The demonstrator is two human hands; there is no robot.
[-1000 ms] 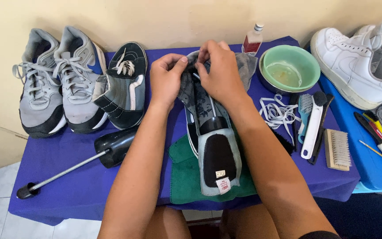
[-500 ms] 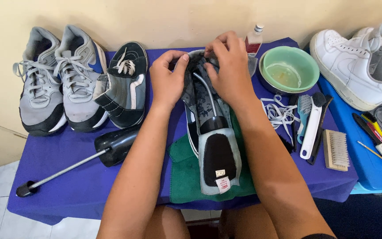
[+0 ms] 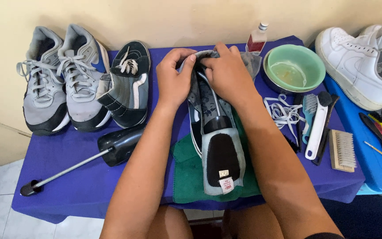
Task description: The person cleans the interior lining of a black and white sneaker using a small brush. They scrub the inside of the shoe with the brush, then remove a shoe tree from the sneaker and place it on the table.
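While both hands are closed on its far end, a dark shoe (image 3: pixel 208 115) is held lengthwise at the middle of the purple table (image 3: pixel 67 155), its long grey tongue (image 3: pixel 219 161) folded out towards the near edge. The toe area is gripped from the left by the left hand (image 3: pixel 173 82), fingers curled over the upper. The same end is covered by the right hand (image 3: pixel 228 75), fingers bent down onto the fabric. A metal rod (image 3: pixel 215 99) of a shoe tree is seen running inside the shoe. A green cloth (image 3: pixel 186 177) is spread beneath the shoe.

Near the left forearm, a second black shoe tree (image 3: pixel 120 144) with a long spring rod is laid on the table. Behind it a dark sneaker (image 3: pixel 129 86) is tilted against a pair of grey sneakers (image 3: pixel 58 82). To the right of the hands a green bowl (image 3: pixel 295 66) with some liquid is set, with a small bottle (image 3: pixel 257 40) just beside it. White laces (image 3: pixel 281 110), a white-handled brush (image 3: pixel 317 124) and a wooden brush (image 3: pixel 343 150) are placed nearer the right edge. White sneakers (image 3: pixel 359 57) are rested on a blue surface (image 3: pixel 368 159) further right.
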